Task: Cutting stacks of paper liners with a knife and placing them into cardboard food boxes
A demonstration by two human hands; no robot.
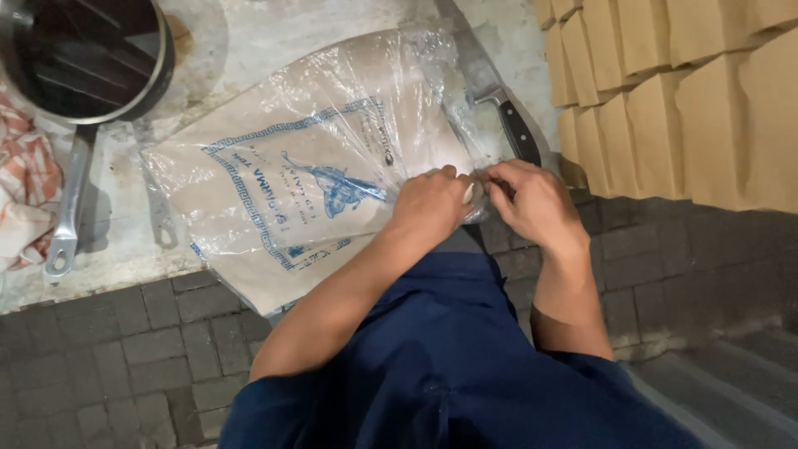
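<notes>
Head view. A flat clear plastic bag point(307, 166) with a tan sheet printed in blue inside lies on the pale bench point(249, 41), its lower corner hanging past the bench's front edge over the grey paving point(125, 349).

Left hand point(432, 204) rests on the bag's right end, fingers curled and pinching the bunched plastic there. Right hand point(536, 204) meets it from the right, fingertips closed on the same bunch of plastic; both hands touch at that spot.

Knife point(499, 100) with black handle lies just behind the hands, blade partly under the bag.

Dark pan point(83, 58) sits at the bench's back left corner, handle pointing to the front edge. Checked cloth point(25, 191) at the left edge. Tan cardboard stacks point(682, 91) stand to the right.
</notes>
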